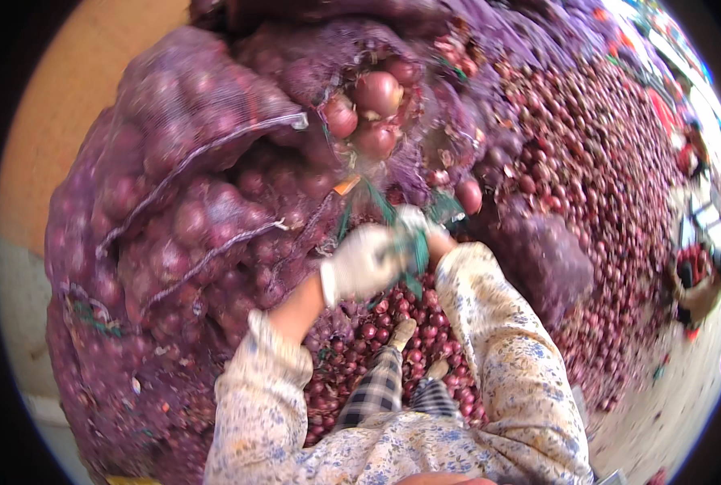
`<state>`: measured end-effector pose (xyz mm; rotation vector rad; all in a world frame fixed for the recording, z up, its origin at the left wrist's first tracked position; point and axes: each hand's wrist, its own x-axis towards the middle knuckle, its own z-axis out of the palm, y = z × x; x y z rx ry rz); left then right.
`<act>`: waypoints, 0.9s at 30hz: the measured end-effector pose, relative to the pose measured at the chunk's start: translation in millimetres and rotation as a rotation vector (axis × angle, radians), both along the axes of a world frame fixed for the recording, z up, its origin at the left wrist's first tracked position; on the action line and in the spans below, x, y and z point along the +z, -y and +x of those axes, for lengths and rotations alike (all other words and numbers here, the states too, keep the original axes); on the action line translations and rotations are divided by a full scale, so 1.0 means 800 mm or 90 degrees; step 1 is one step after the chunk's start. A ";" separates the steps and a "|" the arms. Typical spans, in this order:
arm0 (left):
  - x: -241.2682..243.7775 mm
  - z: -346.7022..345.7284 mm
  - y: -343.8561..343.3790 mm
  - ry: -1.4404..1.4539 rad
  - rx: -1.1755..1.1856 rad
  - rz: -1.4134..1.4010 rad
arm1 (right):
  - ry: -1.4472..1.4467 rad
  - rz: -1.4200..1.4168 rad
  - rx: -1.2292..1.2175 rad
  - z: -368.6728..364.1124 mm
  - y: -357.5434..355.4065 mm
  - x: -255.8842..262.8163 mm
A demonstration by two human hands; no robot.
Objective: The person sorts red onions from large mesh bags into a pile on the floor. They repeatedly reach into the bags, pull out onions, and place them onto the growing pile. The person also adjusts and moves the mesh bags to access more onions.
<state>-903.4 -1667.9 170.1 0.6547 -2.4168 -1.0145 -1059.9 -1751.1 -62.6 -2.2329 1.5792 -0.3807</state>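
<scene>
My left hand (363,262), in a white glove, is blurred and closed around thin green plastic strips (419,251). Right beside it my right hand (418,219), also gloved in white, grips the same strips. The two hands nearly touch, and blur hides the fingers. Just beyond them an open purple mesh sack (312,79) shows large red onions (377,94) in its mouth. A small orange tag (346,184) lies near the strips at the sack's lower edge. One red onion (469,196) rests to the right of my hands.
Filled mesh sacks with sewn edges (178,157) are stacked on the left. A mesh bundle (542,260) lies at right, before a broad heap of loose onions (578,139). My shoes (403,334) stand among onions. Another person (699,282) is at the far right.
</scene>
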 end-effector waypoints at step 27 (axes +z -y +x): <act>0.043 0.300 -0.077 0.261 0.546 -0.684 | 0.528 0.309 -0.238 0.002 -0.150 0.043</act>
